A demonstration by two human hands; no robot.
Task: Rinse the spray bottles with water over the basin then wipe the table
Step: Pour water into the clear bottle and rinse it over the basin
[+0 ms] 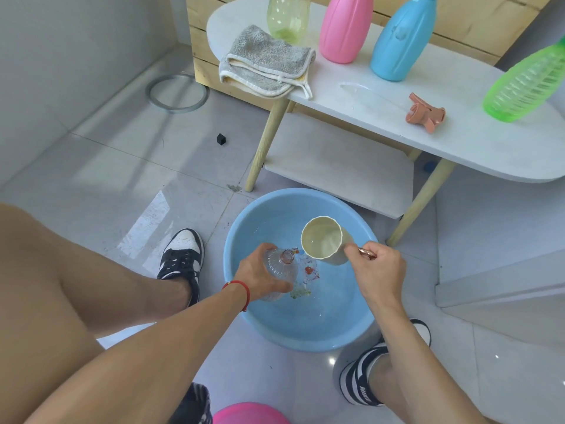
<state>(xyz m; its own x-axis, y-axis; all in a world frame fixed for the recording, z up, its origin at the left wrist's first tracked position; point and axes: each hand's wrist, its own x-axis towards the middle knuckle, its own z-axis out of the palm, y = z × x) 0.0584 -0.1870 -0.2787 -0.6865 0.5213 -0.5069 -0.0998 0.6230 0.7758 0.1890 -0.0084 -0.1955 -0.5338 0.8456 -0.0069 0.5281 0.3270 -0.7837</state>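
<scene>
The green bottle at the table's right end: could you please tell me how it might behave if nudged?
The green bottle looks see-through and empty, so probably light. It seems to lean near the table edge, so a nudge might tip it. Its ribbed, rounded body would likely roll once down.

Bright daylight, floor glare, wide-angle distortion

red wrist cord (241, 289); black-white sneakers (182, 256)

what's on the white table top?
On the table: a folded grey cloth, yellow, pink, blue and green bottles, a loose spray head. Anything under the cloth is hidden.
</scene>
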